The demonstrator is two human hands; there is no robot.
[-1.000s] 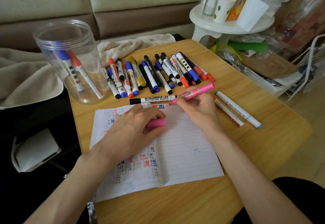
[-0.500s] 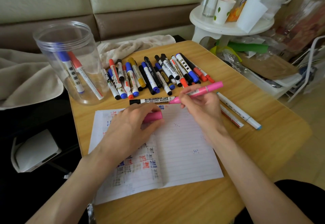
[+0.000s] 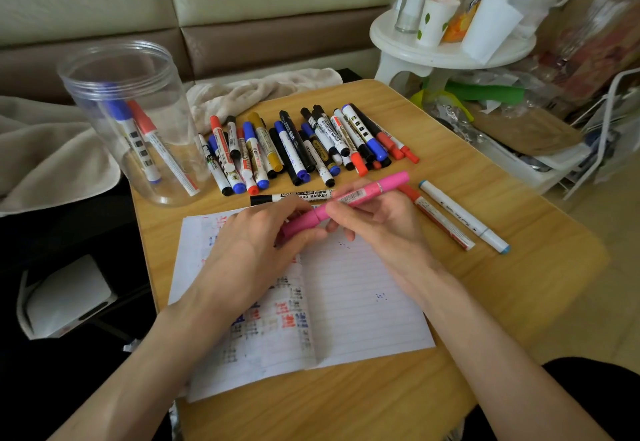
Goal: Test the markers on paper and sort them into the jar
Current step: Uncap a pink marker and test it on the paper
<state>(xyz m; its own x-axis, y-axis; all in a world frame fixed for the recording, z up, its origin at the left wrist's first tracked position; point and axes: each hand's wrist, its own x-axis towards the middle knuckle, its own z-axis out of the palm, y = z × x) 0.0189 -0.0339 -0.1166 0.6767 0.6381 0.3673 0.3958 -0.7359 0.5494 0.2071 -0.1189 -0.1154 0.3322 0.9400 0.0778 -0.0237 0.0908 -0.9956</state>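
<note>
My right hand grips a pink marker by its barrel, above the top edge of the lined paper. The pink cap is held in my left hand, and it sits over the marker's tip. A clear plastic jar stands at the table's back left with a blue and a red marker inside. Behind my hands, several markers lie in a row. A black whiteboard marker lies just in front of that row.
A red marker and a white marker with blue ends lie on the wooden table right of my right hand. A beige blanket lies behind the jar. At back right a white stool carries cups and bottles.
The marker's tip has left the paper. Both hands have come together, and the cap in my left hand now sits on the marker's tip.
</note>
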